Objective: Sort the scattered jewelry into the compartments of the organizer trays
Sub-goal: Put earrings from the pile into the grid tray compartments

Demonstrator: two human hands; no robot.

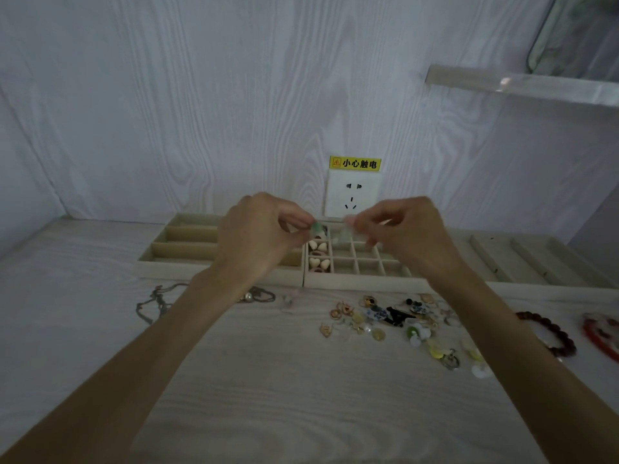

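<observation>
Bench (pixel 254 380) holds most jewelry unsorted below both grips; left hand (pixel 258 229) and right hand (pixel 405 229) each pinch pale-green earrings (pixel 316 226) above the grid tray (pixel 361 281), few cells filled.

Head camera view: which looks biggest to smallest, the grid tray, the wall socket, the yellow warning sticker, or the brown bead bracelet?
1. Grid tray
2. Wall socket and brown bead bracelet: look similar, and the bracelet lies nearer the camera, so unranked
3. Yellow warning sticker

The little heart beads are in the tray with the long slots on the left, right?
Not quite. The head view shows the heart beads in the grid tray with small square compartments, in its leftmost column. The long-slot tray is beside it on the left.
</observation>
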